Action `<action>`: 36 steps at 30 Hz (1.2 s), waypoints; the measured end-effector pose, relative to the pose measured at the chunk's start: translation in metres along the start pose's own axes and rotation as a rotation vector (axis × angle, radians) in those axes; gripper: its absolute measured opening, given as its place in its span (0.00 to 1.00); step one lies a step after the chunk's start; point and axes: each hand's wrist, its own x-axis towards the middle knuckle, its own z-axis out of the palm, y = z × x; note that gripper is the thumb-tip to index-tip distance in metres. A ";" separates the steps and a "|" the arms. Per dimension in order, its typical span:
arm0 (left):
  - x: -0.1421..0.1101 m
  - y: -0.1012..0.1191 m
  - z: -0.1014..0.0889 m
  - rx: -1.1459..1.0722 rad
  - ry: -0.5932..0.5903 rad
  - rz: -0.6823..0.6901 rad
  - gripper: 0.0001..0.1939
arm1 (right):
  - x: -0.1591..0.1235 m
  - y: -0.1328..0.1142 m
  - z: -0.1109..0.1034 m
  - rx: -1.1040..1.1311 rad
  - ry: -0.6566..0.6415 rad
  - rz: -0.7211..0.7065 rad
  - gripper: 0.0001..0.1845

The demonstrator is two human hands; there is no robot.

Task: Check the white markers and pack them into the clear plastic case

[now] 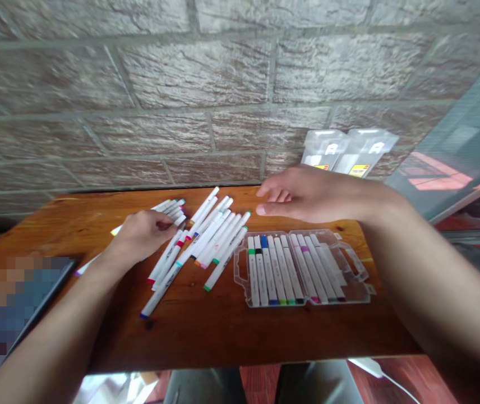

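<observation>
My left hand (141,235) is over the left side of a loose pile of white markers (218,238). Its thumb and fingers are pinched at one end of a marker (179,219), partly hidden by the hand. My right hand (294,193) hovers behind an open clear plastic case (243,292), fingers slightly curled and thumb apart, holding nothing. Inside the case, several white markers with coloured ends stand side by side in both halves. The pile's markers have red, blue, green and orange ends, and some lie across each other.
Two clear plastic cases (360,151) with yellow labels stand against the stone-block wall (198,73) at the back right. A dark-edged tablet-like device (50,297), its screen blurred out, lies at the left of the wooden table (206,342). A white cable (395,384) is below the front edge.
</observation>
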 end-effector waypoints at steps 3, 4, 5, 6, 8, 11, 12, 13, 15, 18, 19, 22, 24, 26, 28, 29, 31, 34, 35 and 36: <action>-0.004 0.007 -0.002 0.098 0.050 0.016 0.07 | 0.002 0.003 0.003 0.035 -0.025 -0.017 0.21; -0.005 0.010 -0.004 0.087 0.064 0.033 0.09 | 0.002 0.004 0.003 0.033 -0.027 -0.018 0.21; -0.007 0.014 -0.005 0.054 0.075 0.051 0.11 | 0.002 0.004 0.002 0.028 -0.026 -0.018 0.20; -0.008 0.018 -0.006 -0.017 0.101 0.071 0.12 | 0.003 0.003 0.001 0.022 -0.018 -0.020 0.20; -0.011 0.029 -0.007 -0.139 0.149 0.103 0.12 | 0.004 0.001 0.002 -0.001 0.020 -0.036 0.19; -0.015 0.052 0.002 -0.276 0.177 0.146 0.13 | 0.006 -0.003 0.011 -0.005 0.110 -0.092 0.20; -0.017 0.061 0.008 -0.443 0.130 0.126 0.13 | 0.006 -0.004 0.017 0.047 0.122 -0.113 0.21; -0.019 0.071 0.015 -0.595 0.065 0.086 0.13 | 0.004 -0.005 0.024 0.124 0.136 -0.132 0.22; -0.023 0.091 0.034 -0.783 -0.039 0.063 0.13 | -0.003 -0.005 0.041 0.284 0.173 -0.132 0.24; -0.026 0.119 0.065 -0.942 -0.211 0.044 0.14 | -0.017 0.002 0.064 0.442 0.220 -0.079 0.26; -0.025 0.125 0.075 -0.986 -0.227 0.031 0.15 | -0.020 0.006 0.071 0.508 0.234 -0.077 0.26; -0.024 0.136 0.097 -1.074 -0.172 0.023 0.16 | -0.025 0.018 0.087 0.721 0.266 -0.096 0.29; -0.024 0.135 0.106 -1.125 -0.117 0.023 0.16 | -0.023 0.025 0.095 0.814 0.265 -0.109 0.24; -0.026 0.129 0.110 -1.119 -0.124 0.004 0.16 | -0.020 0.029 0.102 0.858 0.300 -0.080 0.20; -0.029 0.121 0.112 -1.090 -0.151 -0.002 0.16 | -0.020 0.030 0.106 0.868 0.331 -0.041 0.22; -0.030 0.117 0.112 -1.069 -0.165 -0.006 0.16 | -0.020 0.030 0.106 0.875 0.350 -0.033 0.24; -0.033 0.112 0.111 -1.026 -0.191 -0.019 0.17 | -0.020 0.030 0.105 0.927 0.380 -0.015 0.23; -0.036 0.108 0.109 -0.983 -0.241 -0.030 0.21 | -0.020 0.032 0.101 1.000 0.408 0.017 0.22; -0.036 0.108 0.109 -0.979 -0.253 -0.026 0.21 | -0.020 0.033 0.100 1.009 0.420 0.022 0.21; -0.037 0.109 0.109 -0.979 -0.259 -0.019 0.21 | -0.020 0.034 0.099 1.012 0.434 0.021 0.20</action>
